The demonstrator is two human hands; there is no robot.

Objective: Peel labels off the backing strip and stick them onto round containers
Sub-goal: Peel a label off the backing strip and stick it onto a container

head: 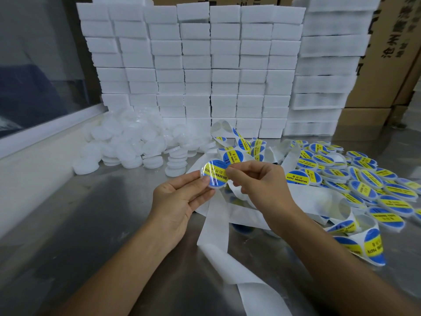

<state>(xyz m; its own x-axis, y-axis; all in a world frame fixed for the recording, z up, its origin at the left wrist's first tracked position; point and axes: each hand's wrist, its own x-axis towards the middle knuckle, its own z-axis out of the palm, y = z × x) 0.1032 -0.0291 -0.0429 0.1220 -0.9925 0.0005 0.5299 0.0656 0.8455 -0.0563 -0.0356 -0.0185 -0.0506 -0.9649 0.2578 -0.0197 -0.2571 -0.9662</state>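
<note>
holding a round container (213,176) up over the worktop (95,224), the left hand (180,201) pinches its rim so the face stays free, while the right hand (255,181) fingers (230,173) press the blue-and-yellow label (215,173) flat; the backing strip (214,236) trails beneath, with labelled containers (364,181) heaped right and blank ones (127,142) left

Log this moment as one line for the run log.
step: label going on | left hand: holds round container | right hand: pinches label edge | labelled pile: right | plain containers: left
</note>
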